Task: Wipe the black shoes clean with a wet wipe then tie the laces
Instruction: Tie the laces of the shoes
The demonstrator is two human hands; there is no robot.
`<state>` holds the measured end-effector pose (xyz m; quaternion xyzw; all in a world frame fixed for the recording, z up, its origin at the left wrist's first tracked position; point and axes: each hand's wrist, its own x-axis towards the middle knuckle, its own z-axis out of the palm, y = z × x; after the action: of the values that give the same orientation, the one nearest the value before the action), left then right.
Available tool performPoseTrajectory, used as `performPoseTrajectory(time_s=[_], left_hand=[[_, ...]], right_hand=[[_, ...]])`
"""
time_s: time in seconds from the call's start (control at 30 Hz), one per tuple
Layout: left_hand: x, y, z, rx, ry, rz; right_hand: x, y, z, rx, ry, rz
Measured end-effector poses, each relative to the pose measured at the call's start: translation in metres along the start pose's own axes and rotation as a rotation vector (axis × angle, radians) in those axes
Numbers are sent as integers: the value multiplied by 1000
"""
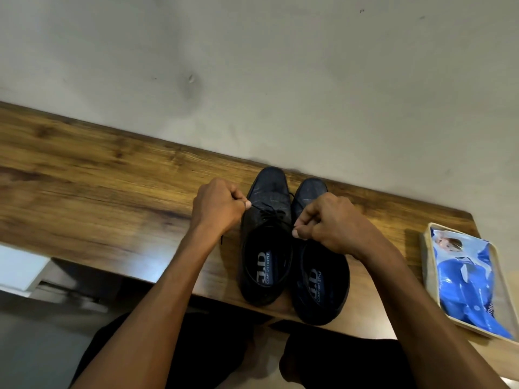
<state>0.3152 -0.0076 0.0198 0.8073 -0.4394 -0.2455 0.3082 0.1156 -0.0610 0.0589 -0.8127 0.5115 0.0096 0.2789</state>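
Note:
Two black lace-up shoes stand side by side on the wooden table (112, 178), toes toward the wall. Over the left shoe (266, 228) a thin black lace (269, 213) runs taut between my hands. My left hand (217, 206) pinches one lace end at the shoe's left side. My right hand (325, 223) pinches the other end between the two shoes, partly covering the front of the right shoe (320, 287). A loose lace tip hangs below my left wrist.
A shallow beige tray (428, 265) at the table's right end holds a blue pack of wet wipes (469, 279). The wall runs just behind the shoes. The table's front edge passes under the heels, with my knees below it.

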Motion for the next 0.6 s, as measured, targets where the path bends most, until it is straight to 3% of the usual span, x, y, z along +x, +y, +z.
performPoseTrajectory(time_s=[0.2, 0.3, 0.5, 0.6], left_hand=[[-2, 4, 2, 72, 50, -1], [-3, 4, 3, 58, 71, 9], [-2, 3, 2, 18, 67, -2], [-1, 4, 1, 29, 65, -4]], right_hand=[[-2, -4, 0, -97, -50, 14], [-4, -3, 1, -74, 6, 5], [-13, 13, -3, 359, 97, -17], [-12, 16, 0, 449, 110, -15]])
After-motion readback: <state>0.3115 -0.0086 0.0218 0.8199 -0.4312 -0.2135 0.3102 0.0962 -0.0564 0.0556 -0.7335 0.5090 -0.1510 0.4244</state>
